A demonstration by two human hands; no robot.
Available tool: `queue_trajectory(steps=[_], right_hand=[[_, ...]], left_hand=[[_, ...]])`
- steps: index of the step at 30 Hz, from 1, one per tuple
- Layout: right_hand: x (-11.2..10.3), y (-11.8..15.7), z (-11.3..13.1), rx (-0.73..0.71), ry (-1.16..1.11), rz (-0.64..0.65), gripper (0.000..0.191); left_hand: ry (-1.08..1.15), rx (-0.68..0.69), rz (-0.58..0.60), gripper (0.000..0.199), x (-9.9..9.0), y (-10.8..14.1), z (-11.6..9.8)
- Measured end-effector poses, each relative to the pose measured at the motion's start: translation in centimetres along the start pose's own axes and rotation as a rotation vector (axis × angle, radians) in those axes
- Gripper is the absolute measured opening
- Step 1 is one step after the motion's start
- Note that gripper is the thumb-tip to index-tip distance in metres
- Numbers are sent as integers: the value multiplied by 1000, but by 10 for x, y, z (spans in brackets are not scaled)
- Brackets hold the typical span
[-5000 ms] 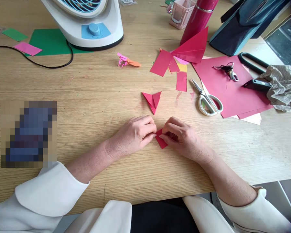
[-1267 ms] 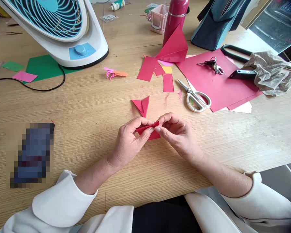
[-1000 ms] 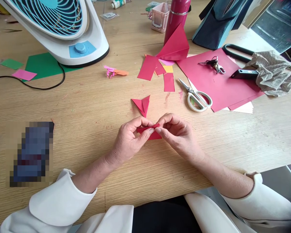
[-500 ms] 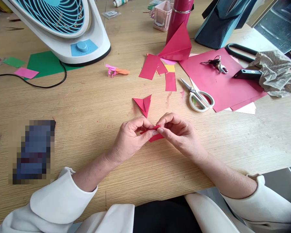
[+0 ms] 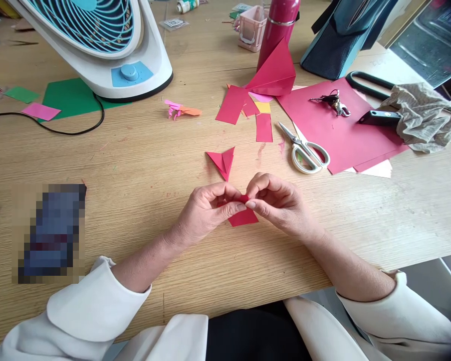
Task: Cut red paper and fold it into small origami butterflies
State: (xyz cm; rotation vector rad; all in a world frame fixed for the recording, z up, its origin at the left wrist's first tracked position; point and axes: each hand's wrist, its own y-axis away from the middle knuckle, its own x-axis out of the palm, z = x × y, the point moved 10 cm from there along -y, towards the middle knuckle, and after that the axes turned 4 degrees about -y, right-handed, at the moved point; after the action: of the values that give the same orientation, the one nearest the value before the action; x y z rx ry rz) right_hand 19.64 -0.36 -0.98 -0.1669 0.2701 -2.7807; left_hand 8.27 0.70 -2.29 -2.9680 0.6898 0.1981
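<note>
My left hand [image 5: 210, 208] pinches the left side of a small red paper piece [image 5: 243, 217] between thumb and fingers. At its right side, my right hand [image 5: 281, 203] pinches the same piece, the two thumbs nearly touching. The piece's upper edge is bent up between the fingertips, and its flat lower part hangs towards me. Just beyond my fingers lies a folded red paper shape [image 5: 222, 163] with pointed corners. White-handled scissors [image 5: 308, 154] rest beyond my right hand, blades pointing away.
A white and blue fan [image 5: 150, 65] stands at the back left. Red paper strips [image 5: 231, 104], a red bottle [image 5: 280, 22], a large red sheet [image 5: 332, 135], keys [image 5: 336, 104] and crumpled cloth [image 5: 423, 118] lie or stand beyond. A pixelated dark object [image 5: 52, 233] is at left.
More of the red piece's flat lower part shows below my thumbs. Both hands keep their pinch, with only slight finger movement. The view has shifted slightly.
</note>
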Motion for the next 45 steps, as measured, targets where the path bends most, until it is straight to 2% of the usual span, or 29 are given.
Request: queue_trajectory(steps=[4, 9, 14, 19, 23, 27, 30, 35, 40, 45], right_hand=[[3, 0, 3, -17, -24, 51, 11], [9, 1, 13, -70, -9, 144, 9], [2, 2, 22, -98, 150, 83, 6], [0, 2, 21, -70, 258, 81, 10], [2, 2, 18, -35, 325, 100, 7], [2, 3, 17, -27, 391, 96, 4], [2, 3, 19, -51, 458, 83, 5], [7, 5, 25, -125, 576, 78, 11], [12, 6, 25, -159, 680, 99, 13], [13, 6, 25, -156, 673, 108, 13]], left_hand=[[-137, 128, -40, 20, -5, 2, -14], [-551, 501, -102, 7, -6, 16, -53], [-952, 735, -178, 12, -3, 31, -71], [-1144, 909, -225, 19, 2, 44, -81], [-1183, 833, -188, 16, 2, 39, -75], [-1086, 751, -141, 19, 0, 34, -70], [-1064, 788, -158, 20, 1, 37, -74], [-1051, 693, -131, 20, 2, 29, -67], [-1044, 759, -165, 22, 3, 32, -68], [-1095, 781, -150, 19, 7, 33, -64]])
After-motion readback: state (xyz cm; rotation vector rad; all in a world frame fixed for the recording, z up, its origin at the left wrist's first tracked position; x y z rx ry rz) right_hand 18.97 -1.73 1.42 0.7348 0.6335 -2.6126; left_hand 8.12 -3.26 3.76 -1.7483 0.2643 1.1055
